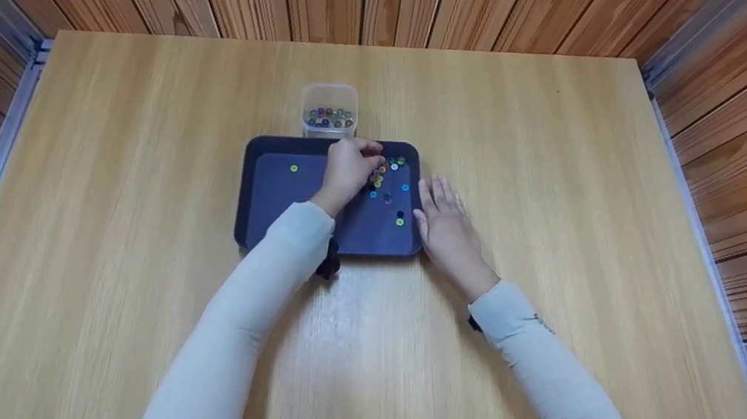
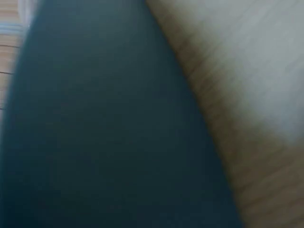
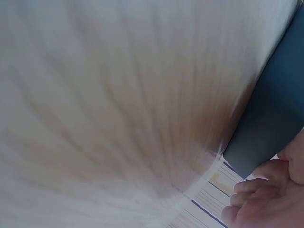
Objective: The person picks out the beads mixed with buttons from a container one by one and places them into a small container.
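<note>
Seen from the head camera, near the middle of the frame: a dark tray [image 1: 272, 186] lying flat on a pale wooden table [image 1: 570, 196], with a loose cluster of small coloured beads [image 1: 385, 181] scattered over its right half and one lone yellow-green bead [image 1: 294, 168] apart in its left half. Just above the tray's top edge, touching or nearly touching it, a small clear plastic container [image 1: 328, 109] standing upright with more coloured beads in its bottom.

Over the tray's upper middle, the left hand [image 1: 347, 169], fingers curled down at the left edge of the bead cluster, tips together in a narrow pinch (whether a bead sits between them cannot be told, too small and covered by the knuckles). Right of the tray, the right hand [image 1: 446, 225], lying flat and relaxed on the table, fingers straight and slightly spread toward the upper left of the frame, its inner side just beside the tray's right rim, holding nothing. Both forearms in pale beige sleeves [image 1: 235, 323], running up from the bottom edge of the frame.

Left wrist view: blurred, mostly the tray's dark surface [image 2: 104, 133] filling the left and middle, with table wood at the upper right. Right wrist view: blurred table wood across most of the frame, the tray's corner [image 3: 270, 123] at the right edge, and fingertips [image 3: 256, 199] in the lower right corner just below it.
</note>
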`<state>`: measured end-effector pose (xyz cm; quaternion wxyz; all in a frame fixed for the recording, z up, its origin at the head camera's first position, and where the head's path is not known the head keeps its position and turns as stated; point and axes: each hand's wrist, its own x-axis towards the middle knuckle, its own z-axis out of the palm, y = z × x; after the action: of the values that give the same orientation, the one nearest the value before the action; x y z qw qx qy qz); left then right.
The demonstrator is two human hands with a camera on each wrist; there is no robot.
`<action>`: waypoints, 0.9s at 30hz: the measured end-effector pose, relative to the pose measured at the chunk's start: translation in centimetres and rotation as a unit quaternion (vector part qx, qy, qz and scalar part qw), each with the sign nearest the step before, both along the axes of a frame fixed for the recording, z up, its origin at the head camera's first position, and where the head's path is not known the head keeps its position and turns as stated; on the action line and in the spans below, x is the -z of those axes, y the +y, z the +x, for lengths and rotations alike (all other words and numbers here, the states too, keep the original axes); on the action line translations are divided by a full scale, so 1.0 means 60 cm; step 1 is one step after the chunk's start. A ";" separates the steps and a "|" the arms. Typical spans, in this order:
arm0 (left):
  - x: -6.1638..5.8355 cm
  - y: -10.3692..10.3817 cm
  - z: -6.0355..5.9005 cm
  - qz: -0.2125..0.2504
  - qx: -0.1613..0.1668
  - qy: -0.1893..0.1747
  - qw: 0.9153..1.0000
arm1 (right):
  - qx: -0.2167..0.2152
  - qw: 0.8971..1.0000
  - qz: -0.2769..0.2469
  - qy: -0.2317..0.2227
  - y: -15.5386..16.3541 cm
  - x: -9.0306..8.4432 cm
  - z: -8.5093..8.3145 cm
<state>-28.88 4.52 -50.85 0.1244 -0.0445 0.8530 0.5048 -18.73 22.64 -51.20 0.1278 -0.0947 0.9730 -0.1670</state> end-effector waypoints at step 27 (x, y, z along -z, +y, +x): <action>0.008 0.048 -0.006 -0.071 0.051 0.008 0.996 | 0.005 1.000 -0.004 -0.006 0.001 -0.002 0.000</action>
<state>-29.24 7.37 -51.31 0.1399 -0.0058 0.8888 0.4364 -18.70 22.70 -51.05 0.1323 -0.0898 0.9721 -0.1717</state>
